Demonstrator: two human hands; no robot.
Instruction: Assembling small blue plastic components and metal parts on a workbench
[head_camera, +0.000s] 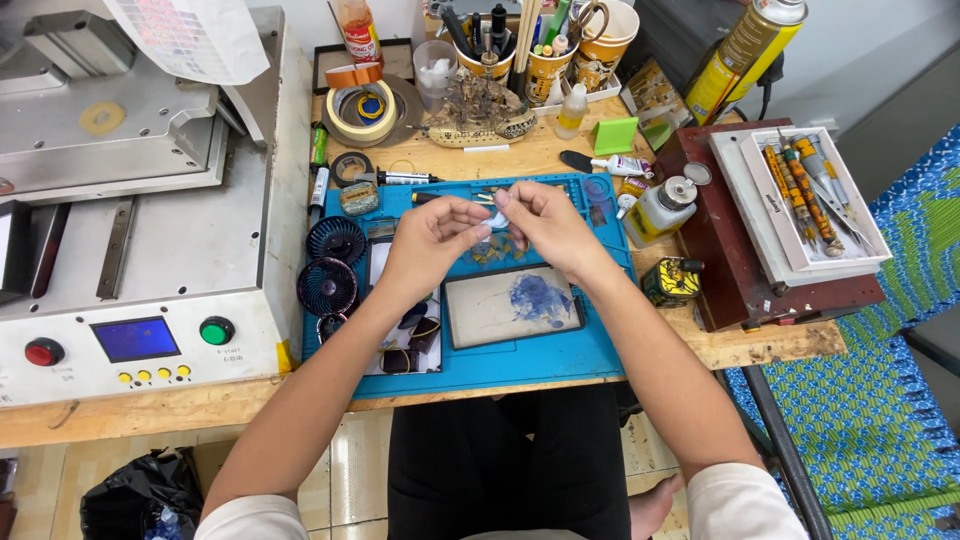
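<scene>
Hands meet above blue silicone repair mat (560, 355) on wooden worktop (770, 345) — left hand (432, 243) and right hand (540, 222) both pinch small pale object (497, 215), fingertips touching; glass panel with blue smear (512, 303) lies just below.

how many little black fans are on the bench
2, both at the left edge of the blue mat: one fan farther from the person, the other fan just nearer. Clutter could hide more.
</scene>
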